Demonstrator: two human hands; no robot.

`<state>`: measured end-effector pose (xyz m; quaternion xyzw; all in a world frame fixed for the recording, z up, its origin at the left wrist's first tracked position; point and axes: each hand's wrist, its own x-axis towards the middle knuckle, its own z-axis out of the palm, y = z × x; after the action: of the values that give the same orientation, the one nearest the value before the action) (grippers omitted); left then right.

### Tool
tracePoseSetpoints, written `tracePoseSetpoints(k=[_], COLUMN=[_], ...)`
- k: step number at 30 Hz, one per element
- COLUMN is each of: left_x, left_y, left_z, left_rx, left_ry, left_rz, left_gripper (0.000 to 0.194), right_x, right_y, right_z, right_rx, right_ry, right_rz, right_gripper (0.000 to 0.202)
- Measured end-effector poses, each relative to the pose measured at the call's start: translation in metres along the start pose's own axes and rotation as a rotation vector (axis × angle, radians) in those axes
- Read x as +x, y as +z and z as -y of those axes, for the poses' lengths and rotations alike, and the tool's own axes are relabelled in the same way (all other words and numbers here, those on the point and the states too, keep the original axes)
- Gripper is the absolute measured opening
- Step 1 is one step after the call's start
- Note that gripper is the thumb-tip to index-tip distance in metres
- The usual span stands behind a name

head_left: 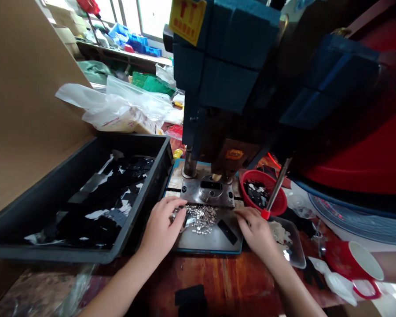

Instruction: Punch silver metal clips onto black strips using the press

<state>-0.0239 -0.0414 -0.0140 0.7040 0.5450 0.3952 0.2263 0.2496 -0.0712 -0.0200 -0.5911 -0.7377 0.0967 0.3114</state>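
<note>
A: State of the fingers?

B: Left hand [161, 224]: thumb and index parted by a small gap, just beside the pile of shiny metal pieces [203, 216]. Something metallic between the tips; gripped or merely touched, unclear. Right hand [255, 226]: fingers bent, close together, at the right edge of the metal plate [201, 245]. Nothing visible in hold; undersides hidden, so no firm call.

A: Layout around them?

B: Pile on the plate, immediately right of left fingertips. Black strip [227, 232] between pile and right fingers, lying at a slant. Steel die block [193, 191] just beyond both sets of fingertips, under the blue press [224, 75]. Red bowl [280, 204] of dark pieces beyond right fingers. Clear tray [298, 254] beside right wrist. Big black tray [53, 254] left of left fingers.

A: How to handle this well?

B: Pinch with fingertips only, one piece at a time; probably slippery, easy to scatter. Spread the pile thin near the left thumb for cleaner picks. Brace right fingers lightly on the plate edge. Take the strip by the long edges, in case of bending. Main risk, by judgement: fingertips too near the die block. Pull both hands well apart from it before any press stroke.
</note>
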Motion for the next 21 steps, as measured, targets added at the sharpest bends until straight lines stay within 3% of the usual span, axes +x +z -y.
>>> tracePoseSetpoints(k=[3,7,15,21], left_x=[-0.017,-0.023,-0.029,-0.031], left_y=[-0.001,-0.002,-0.005,-0.003], left_z=[0.010,0.012,0.016,0.013], left_rx=[0.045,0.069,0.185,0.275], left_ry=[-0.016,0.011,0.084,0.100], left_rz=[0.009,-0.014,-0.033,0.020], left_gripper=[0.020,0.020,0.021,0.026], right_x=[-0.012,-0.016,-0.020,-0.043], right_y=[0.000,0.002,0.000,-0.007], right_z=[0.000,0.001,-0.003,-0.008], right_rx=[-0.225,-0.381,-0.395,-0.328], right_ry=[-0.126,-0.203,-0.250,-0.212], right_rz=[0.116,0.147,0.142,0.115], right_gripper=[0.028,0.031,0.030,0.026])
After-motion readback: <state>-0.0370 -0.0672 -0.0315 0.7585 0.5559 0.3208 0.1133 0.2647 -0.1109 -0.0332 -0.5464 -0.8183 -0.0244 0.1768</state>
